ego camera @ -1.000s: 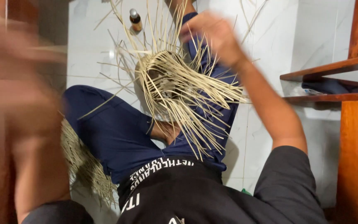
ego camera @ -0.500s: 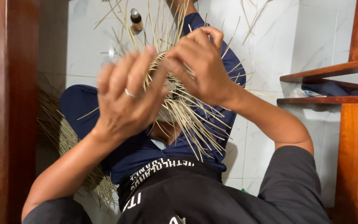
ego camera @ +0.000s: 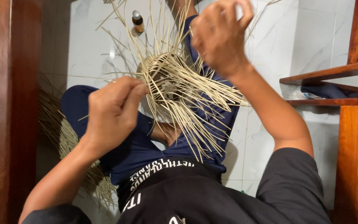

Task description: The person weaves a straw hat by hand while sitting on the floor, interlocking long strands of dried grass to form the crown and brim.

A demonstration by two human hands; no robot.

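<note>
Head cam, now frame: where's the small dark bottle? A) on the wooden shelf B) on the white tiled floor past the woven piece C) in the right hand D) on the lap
B: the small dark bottle stands on the white tiled floor, beyond the woven strips, touched by neither hand.

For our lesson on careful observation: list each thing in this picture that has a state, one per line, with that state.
Pale straw woven piece: unfinished, loose strands fanning out.
Left hand: pinching a strand at the piece's edge.
Right hand: raised above the piece, fingers curled.
Small brown bottle: upright, capped, on the white tiled floor.
Loose straw bundle: lying beside the leg.
</note>
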